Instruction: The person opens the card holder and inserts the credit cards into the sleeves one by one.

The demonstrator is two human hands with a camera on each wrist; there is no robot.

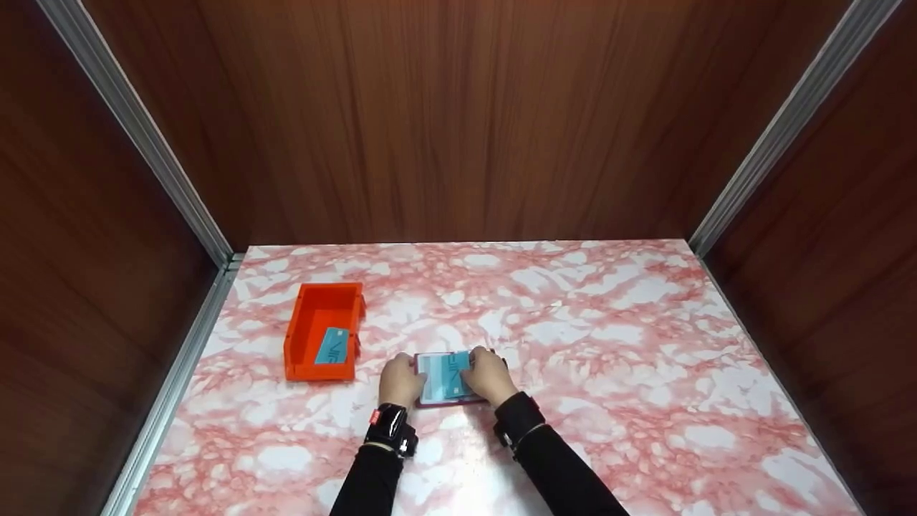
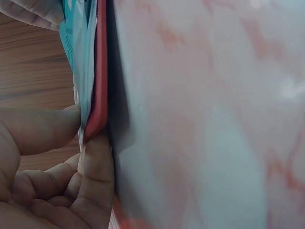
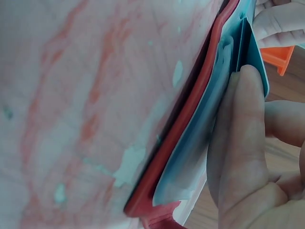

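Note:
A red-backed card holder (image 1: 433, 390) with clear plastic sleeves lies open at the front middle of the table. My left hand (image 1: 400, 381) pinches its left edge; in the left wrist view the thumb is on the sleeves and a finger is under the red cover (image 2: 101, 71). A teal card (image 1: 453, 374) with dark lettering lies over the sleeves. My right hand (image 1: 491, 375) pinches this card at its right side. In the right wrist view, the fingers (image 3: 245, 129) hold the teal card (image 3: 256, 64) beside the clear sleeves (image 3: 190, 148). How far the card sits inside a sleeve is unclear.
An orange bin (image 1: 319, 372) stands to the left of my hands, with another teal card (image 1: 333, 346) leaning inside it. The marbled pink and white table (image 1: 609, 358) is bounded by brown wood-look panels (image 1: 458, 129) and metal rails (image 1: 165, 168).

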